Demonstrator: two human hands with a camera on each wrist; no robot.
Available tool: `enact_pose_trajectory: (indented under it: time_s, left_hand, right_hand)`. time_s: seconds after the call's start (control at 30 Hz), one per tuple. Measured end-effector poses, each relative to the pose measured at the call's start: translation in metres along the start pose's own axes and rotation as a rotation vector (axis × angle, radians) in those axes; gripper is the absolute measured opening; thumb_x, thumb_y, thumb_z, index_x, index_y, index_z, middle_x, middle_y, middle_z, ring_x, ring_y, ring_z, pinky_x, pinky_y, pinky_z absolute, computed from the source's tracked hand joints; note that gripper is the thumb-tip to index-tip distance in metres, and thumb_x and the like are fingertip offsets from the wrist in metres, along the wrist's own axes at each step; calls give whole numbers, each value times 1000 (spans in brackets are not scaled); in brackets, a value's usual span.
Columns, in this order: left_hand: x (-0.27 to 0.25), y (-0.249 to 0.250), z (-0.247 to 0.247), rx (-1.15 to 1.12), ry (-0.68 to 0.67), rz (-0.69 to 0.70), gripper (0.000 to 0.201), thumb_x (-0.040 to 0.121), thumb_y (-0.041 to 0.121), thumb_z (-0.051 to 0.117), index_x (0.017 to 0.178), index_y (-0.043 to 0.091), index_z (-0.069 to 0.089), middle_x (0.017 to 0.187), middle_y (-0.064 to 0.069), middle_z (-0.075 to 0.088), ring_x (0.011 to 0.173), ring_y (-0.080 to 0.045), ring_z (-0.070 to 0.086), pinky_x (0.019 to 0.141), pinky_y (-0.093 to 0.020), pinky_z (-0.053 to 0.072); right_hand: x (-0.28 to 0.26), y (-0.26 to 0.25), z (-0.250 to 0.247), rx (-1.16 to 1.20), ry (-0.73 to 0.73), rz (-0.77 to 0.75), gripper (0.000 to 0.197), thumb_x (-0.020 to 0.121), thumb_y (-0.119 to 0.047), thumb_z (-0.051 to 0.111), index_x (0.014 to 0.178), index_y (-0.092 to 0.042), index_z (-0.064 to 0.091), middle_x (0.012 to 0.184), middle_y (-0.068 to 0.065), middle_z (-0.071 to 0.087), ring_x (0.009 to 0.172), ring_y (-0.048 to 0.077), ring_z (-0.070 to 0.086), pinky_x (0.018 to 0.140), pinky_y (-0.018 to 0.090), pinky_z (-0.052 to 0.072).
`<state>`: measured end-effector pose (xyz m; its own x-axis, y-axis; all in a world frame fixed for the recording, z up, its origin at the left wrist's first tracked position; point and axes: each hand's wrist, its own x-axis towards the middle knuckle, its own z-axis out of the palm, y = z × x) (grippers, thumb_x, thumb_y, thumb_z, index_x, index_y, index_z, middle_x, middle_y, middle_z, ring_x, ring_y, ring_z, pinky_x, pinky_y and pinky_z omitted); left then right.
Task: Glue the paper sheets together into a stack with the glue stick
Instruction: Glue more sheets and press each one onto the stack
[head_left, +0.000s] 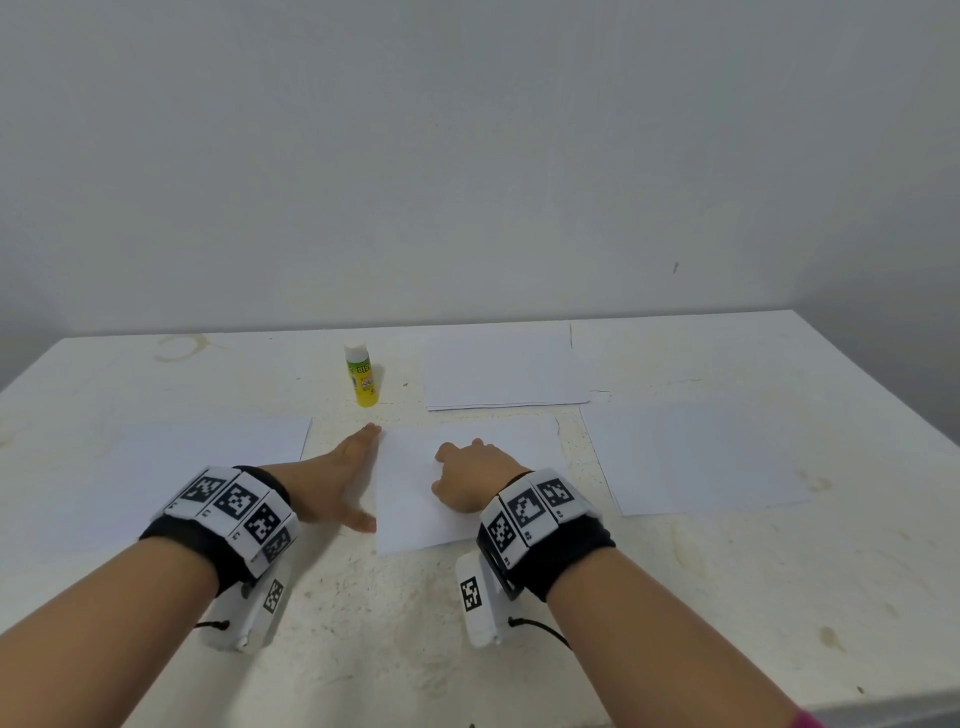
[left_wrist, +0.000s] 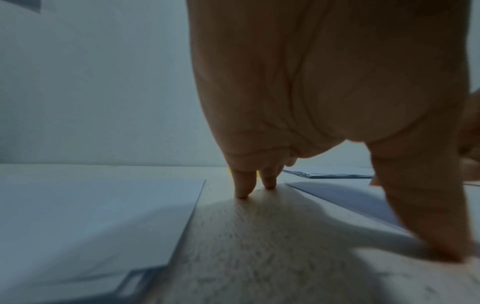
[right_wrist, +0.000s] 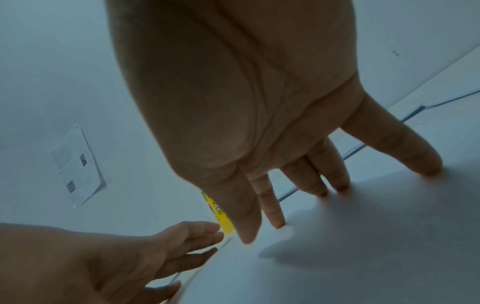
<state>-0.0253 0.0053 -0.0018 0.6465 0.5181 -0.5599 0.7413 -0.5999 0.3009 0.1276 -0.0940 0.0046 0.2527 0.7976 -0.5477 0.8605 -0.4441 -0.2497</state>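
Observation:
A white paper sheet lies at the centre of the table. My right hand rests on it with fingertips pressing down. My left hand lies flat beside the sheet's left edge, fingers straight, thumb at the sheet's near-left side. A yellow glue stick with a white cap stands upright behind my left hand, untouched. More white sheets lie left, right and at the back. The back one looks like a thin stack.
The white table is rough and stained, with a ring mark at the back left. A plain wall rises right behind it. The table's right edge runs diagonally.

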Motion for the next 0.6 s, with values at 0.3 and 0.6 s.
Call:
enact_pose_trajectory:
  time_s: [0.3, 0.6]
  left_hand:
    - [7, 5, 6, 144, 8, 36, 110, 82, 70, 48, 151, 13, -16, 157, 0, -25, 147, -18, -10, 118, -31, 2]
    - [12, 9, 6, 335, 60, 13, 125, 65, 83, 50, 153, 12, -3, 160, 1, -8, 146, -20, 4, 118, -41, 20]
  right_hand:
    - [-2, -8, 7, -157, 105, -1, 53, 94, -13, 49, 141, -7, 26, 137, 19, 44, 135, 35, 30, 108, 42, 31]
    - [1, -9, 10, -258, 123, -17, 53, 96, -14, 46, 143, -8, 23, 129, 17, 54, 134, 37, 31, 106, 42, 31]
